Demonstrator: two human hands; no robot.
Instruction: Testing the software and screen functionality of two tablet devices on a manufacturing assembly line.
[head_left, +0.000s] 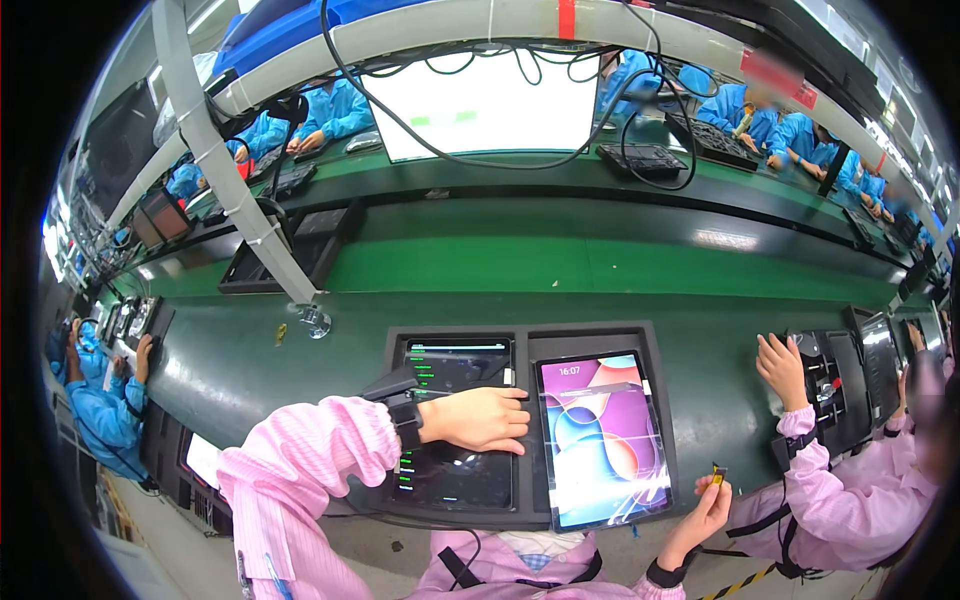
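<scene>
A dark foam tray (pixel 640 335) with two compartments lies on the green bench in front of me. In its left compartment is a tablet (pixel 470 482) with a black screen and green lines of text. My left hand (pixel 482 418) is over that tablet, its fingers stretched to the right and holding nothing. Whether it touches the glass I cannot tell. The right compartment holds a second tablet (pixel 603 445), lit with a colourful wallpaper and tilted slightly. To the right of it, my right hand (pixel 702 517) pinches a small yellow-and-black piece (pixel 719 475) between thumb and fingers.
A grey post (pixel 225 160) rises from the bench at the left, beside a black tray (pixel 335 240). Ahead stands a bright monitor (pixel 490 110) with hanging cables. At right, a co-worker's hand (pixel 783 370) is near a black fixture (pixel 835 390). A small yellow piece (pixel 281 334) lies at left.
</scene>
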